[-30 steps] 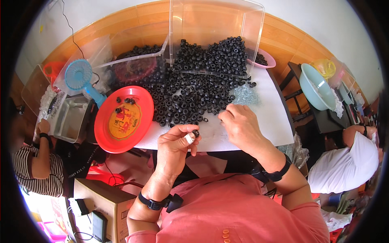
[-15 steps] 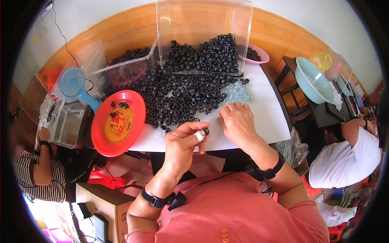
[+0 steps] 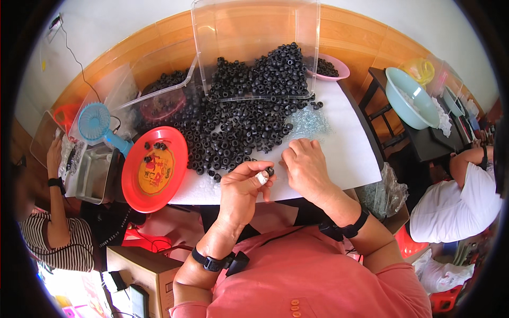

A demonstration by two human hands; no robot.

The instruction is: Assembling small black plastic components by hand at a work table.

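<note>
Black piece point(image 3: 270, 171) pinched in my left hand point(image 3: 239, 186), at nine o'clock from my right hand point(image 3: 306, 168), whose fingers bunch; contents I cannot tell. Loose black pieces point(image 3: 233, 132) crowd eleven, clear tub point(image 3: 257, 32) twelve, glassy beads point(image 3: 307, 124) one, red plate point(image 3: 139, 195) nine.

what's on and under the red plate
A few black beads lie on the red plate, over and beside its yellow picture. The plate covers whatever is directly beneath it.

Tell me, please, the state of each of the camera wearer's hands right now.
Left hand: closed, holding a small black bead.
Right hand: curled; whether it holds anything cannot be told.
</note>
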